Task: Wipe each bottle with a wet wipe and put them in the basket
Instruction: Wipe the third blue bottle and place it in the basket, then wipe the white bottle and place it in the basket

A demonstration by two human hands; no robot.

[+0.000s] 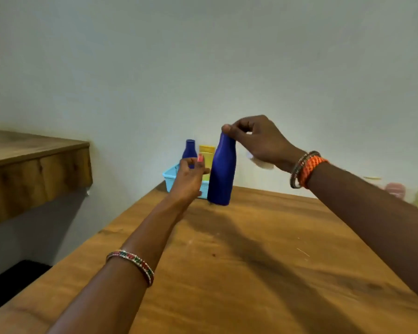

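1. On my feed, the right hand (256,138) pinches the top of a tall blue bottle (221,174), thumb and fingers curled round its neck; the bottle tilts slightly and its base sits at or just above the wooden table (263,261), though I cannot tell whether it touches.
2. A white wet wipe (263,163) shows beneath the right palm, bunched; I cannot tell from here whether the fingers grip it or it lies behind the hand.
3. The left hand (191,175) reaches forward just left of the tall bottle, fingers loosely curled and holding nothing, its fingertips close to the bottle's side.
4. Behind the left hand stands a light blue basket (170,175) at the far edge of the table, against the pale wall (203,56).
5. Inside the basket I see a smaller blue bottle (190,149) standing upright and, just to its right, a yellow bottle (207,153), also upright.
6. The tall blue bottle is in front of the basket, outside it.
7. Beaded bangles (132,263) circle the left forearm; orange and metal bangles (305,168) circle the right wrist.
8. A second wooden surface (34,160) juts in from the left, apart from the table.
9. Blurred pink and green shapes (408,192) sit at the right edge; I cannot identify them.
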